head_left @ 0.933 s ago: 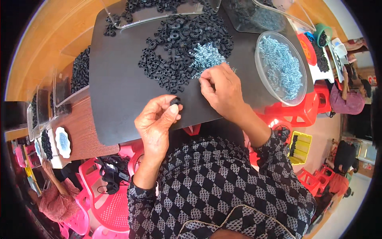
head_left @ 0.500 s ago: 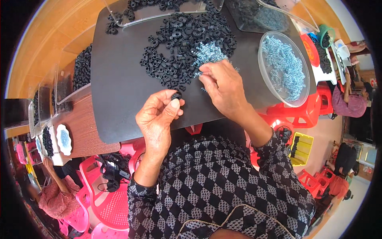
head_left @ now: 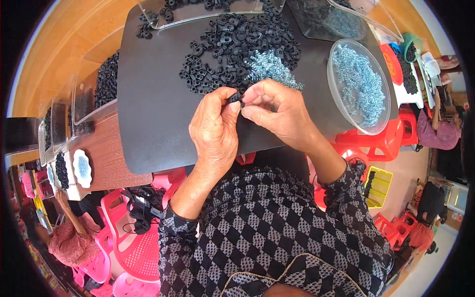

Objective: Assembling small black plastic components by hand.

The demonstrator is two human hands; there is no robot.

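My left hand pinches a small black plastic part between thumb and fingers, above the near side of the dark table. Close against it, my right hand has thumb and fingertips drawn together at the part's right side. Whatever those right fingers hold is too small or hidden to make out. Just beyond both hands spreads a heap of similar black plastic parts. A pile of small silvery metal springs lies at the heap's near right side.
At the table's right edge sits a round clear tub of springs. Clear bins with black parts stand along the far edge. Pink chairs, red stools and a yellow crate surround the table. Other people sit at left and right.
My right hand has left the spring pile and come toward me to the black part. My left hand has moved right and slightly farther out, so the hands now meet.
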